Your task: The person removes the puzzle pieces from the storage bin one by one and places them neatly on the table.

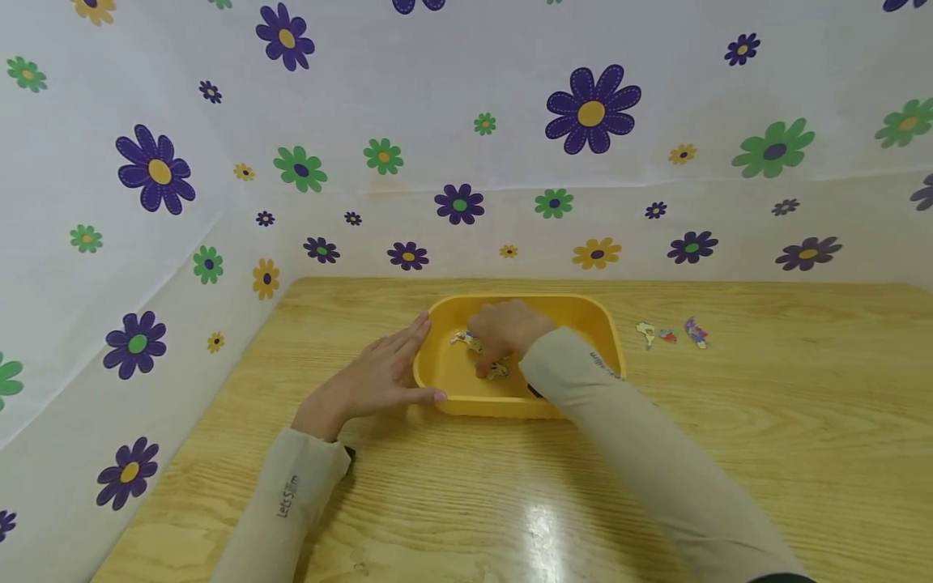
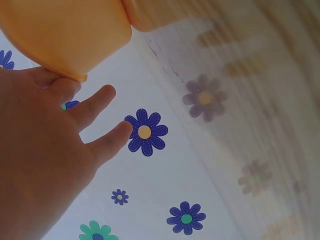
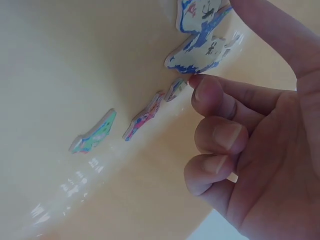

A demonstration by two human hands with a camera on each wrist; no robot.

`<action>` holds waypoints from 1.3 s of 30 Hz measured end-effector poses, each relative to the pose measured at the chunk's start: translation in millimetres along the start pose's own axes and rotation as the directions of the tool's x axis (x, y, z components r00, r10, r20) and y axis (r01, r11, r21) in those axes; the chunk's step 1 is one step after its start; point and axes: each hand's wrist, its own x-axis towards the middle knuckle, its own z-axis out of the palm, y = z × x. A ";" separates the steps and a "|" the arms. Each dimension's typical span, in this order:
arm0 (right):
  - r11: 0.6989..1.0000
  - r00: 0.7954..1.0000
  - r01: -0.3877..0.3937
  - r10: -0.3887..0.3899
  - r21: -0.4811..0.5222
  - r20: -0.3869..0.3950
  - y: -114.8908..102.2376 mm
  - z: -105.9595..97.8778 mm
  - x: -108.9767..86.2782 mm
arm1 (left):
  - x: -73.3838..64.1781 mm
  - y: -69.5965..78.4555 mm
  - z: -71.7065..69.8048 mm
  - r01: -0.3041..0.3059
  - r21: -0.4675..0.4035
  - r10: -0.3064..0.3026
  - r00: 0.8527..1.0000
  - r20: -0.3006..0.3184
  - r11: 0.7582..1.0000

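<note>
A yellow plastic basin (image 1: 466,401) stands on the wooden table. My left hand (image 1: 379,376) rests against its left end, fingers straight along the outside and the thumb at the near rim. In the left wrist view that hand (image 2: 55,125) has its fingers spread beside the basin wall. My right hand (image 1: 510,328) reaches into the basin, its fingers bent and the thumb apart from them. A white-and-blue flat cut-out piece (image 3: 195,55) lies by the right index fingertip. Several more pieces lie near it, including a pink one (image 3: 143,116) and a green one (image 3: 93,132).
Right of the basin on the table (image 1: 765,421) lie a pale cut-out piece (image 1: 646,332), a small red one (image 1: 667,334) and a purple one (image 1: 696,332). A flower-printed cloth (image 1: 510,162) hangs behind the table and along its left side.
</note>
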 end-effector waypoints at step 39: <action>0.985 0.999 -0.029 0.034 0.169 -0.027 12.1 -8.0 -0.2 | -0.1 3.0 -3.9 0.013 -0.015 -0.013 1.000 0.015 1.000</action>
